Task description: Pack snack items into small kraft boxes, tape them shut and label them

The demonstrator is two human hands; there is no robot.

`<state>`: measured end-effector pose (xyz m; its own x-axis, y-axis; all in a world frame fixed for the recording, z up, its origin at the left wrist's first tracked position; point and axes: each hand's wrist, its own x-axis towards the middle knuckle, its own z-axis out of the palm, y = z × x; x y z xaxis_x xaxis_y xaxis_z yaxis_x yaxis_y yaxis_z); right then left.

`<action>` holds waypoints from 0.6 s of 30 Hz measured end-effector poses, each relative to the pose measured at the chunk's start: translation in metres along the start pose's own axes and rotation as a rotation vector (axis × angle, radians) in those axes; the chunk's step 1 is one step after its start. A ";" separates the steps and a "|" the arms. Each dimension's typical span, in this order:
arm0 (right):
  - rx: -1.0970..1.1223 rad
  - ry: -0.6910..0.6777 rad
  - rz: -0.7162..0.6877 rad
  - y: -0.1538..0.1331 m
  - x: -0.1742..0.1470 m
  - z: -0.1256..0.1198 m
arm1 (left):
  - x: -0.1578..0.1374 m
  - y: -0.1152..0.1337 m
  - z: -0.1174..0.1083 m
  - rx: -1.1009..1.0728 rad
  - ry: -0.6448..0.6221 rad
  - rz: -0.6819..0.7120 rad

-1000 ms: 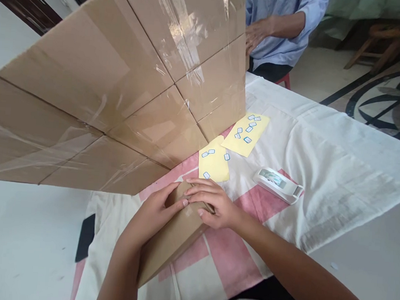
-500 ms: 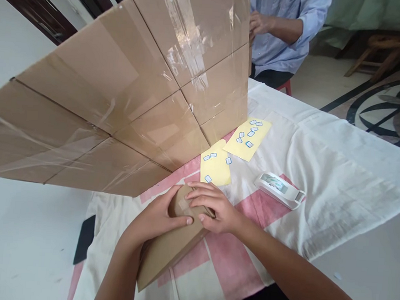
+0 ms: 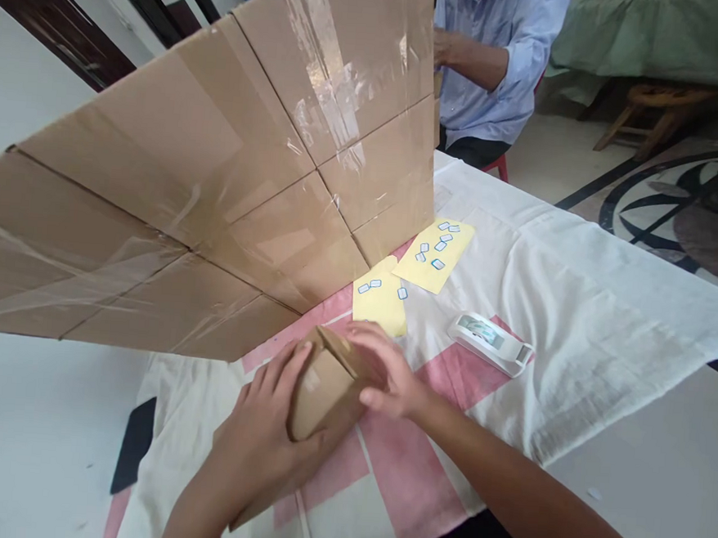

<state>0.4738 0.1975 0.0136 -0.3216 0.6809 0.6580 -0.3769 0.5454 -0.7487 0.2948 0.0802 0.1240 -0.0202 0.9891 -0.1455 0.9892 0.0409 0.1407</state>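
A small brown cardboard box (image 3: 326,385) lies tilted on the cloth in front of me, one end facing up with a flap (image 3: 341,350) lifted along its edge. My left hand (image 3: 268,418) wraps round the box's left side, thumb across its near face and fingers along the far edge. At the right end, my right hand (image 3: 385,369) holds the box by the flap, its thumb apart from the fingers; the fingertips are partly blurred. Just beyond the hands lie two yellow sheets, a nearer sheet (image 3: 374,307) and a farther sheet (image 3: 417,271), bearing small blue-edged white pieces.
A tall taped cardboard partition (image 3: 218,169) stands across the table at the left. A white handheld device (image 3: 492,342) lies on the white and pink tablecloth (image 3: 577,317) to the right. A dark flat object (image 3: 134,446) sits at the left edge. Behind the partition sits a person in a blue shirt (image 3: 494,90).
My left hand has shifted down and left round the box, its fingers now lying along the side. The flap at the right end has come up, and my right fingers have moved off the top face.
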 end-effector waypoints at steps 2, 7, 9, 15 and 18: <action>-0.140 0.229 0.201 0.007 0.004 -0.007 | 0.002 -0.019 -0.002 0.018 0.015 -0.049; -0.129 0.631 0.838 0.031 0.018 -0.037 | 0.002 -0.058 -0.004 0.118 0.019 -0.044; 0.021 0.683 0.960 0.034 0.022 -0.046 | -0.002 -0.057 -0.002 0.156 0.085 -0.030; 0.062 0.650 1.017 0.023 0.026 -0.050 | -0.030 0.012 0.048 0.150 0.695 0.033; 0.014 0.600 1.043 0.023 0.025 -0.052 | -0.022 0.058 0.092 -0.055 0.858 0.339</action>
<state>0.5020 0.2529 0.0087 -0.0232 0.9121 -0.4093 -0.1864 -0.4062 -0.8946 0.3656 0.0478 0.0448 0.1469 0.7144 0.6841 0.9540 -0.2851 0.0928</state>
